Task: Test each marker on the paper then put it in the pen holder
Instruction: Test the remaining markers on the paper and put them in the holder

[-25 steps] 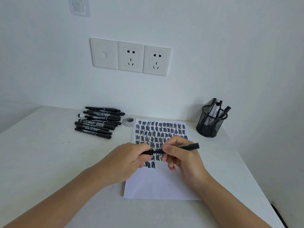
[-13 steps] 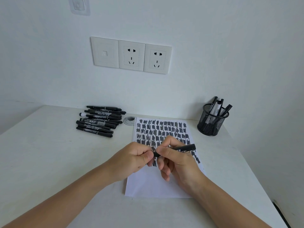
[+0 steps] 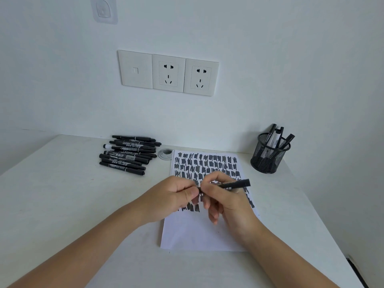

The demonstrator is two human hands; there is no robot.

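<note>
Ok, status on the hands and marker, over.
Right hand grips marker over paper. Left hand pinches its end. Nothing between it and pen holder.

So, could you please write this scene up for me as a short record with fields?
Held item: slim black marker, roughly level over the paper
Right hand: pinches the marker's barrel
Left hand: fingers curled round the marker's left end; cap state hidden
Paper: white sheet, upper half covered in black test strokes
Pen holder: black mesh cup at back right, several markers standing in it
Loose markers: pile of black markers at back left
Surface: white table
</note>
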